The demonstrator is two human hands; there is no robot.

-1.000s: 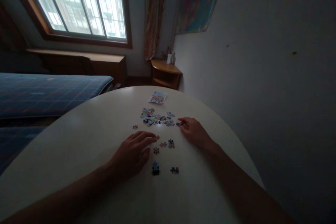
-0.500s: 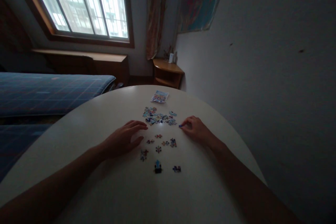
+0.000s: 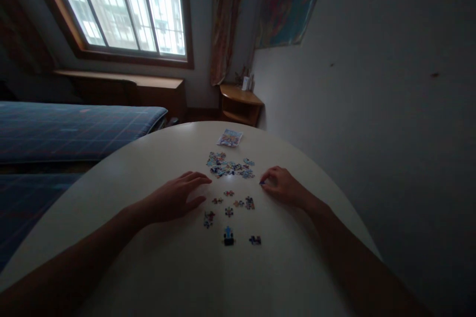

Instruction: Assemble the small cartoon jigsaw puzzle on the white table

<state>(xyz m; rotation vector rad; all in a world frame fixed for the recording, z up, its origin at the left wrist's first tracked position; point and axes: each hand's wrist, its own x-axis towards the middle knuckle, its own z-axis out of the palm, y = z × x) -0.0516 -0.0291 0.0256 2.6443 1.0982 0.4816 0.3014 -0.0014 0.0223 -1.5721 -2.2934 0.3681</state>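
Note:
My right hand (image 3: 281, 185) pinches a small dark blue jigsaw piece (image 3: 262, 183) between thumb and fingertips, to the right of the pile. Opposite it, my left hand (image 3: 180, 197) rests on the table with fingers stretched out and apart, holding nothing. Between and beyond the hands lies a loose pile of jigsaw pieces (image 3: 231, 169). Nearer to me several pieces are spread singly or in joined bits: a red one (image 3: 229, 193), a dark cluster (image 3: 249, 203), a cluster by my left thumb (image 3: 208, 219), a blue-and-black one (image 3: 228, 236) and another dark one (image 3: 255, 240).
Beyond the pile, a small colourful picture sheet or packet (image 3: 229, 137) lies on the round white table (image 3: 178, 267). A bed with a blue plaid cover (image 3: 82, 131) stands to the left. At the back is a wooden corner shelf (image 3: 241, 96); a wall rises at right.
My right hand has drawn the held piece slightly toward me and turned it. The left hand stays nearly as it was. The whole view has shifted a little.

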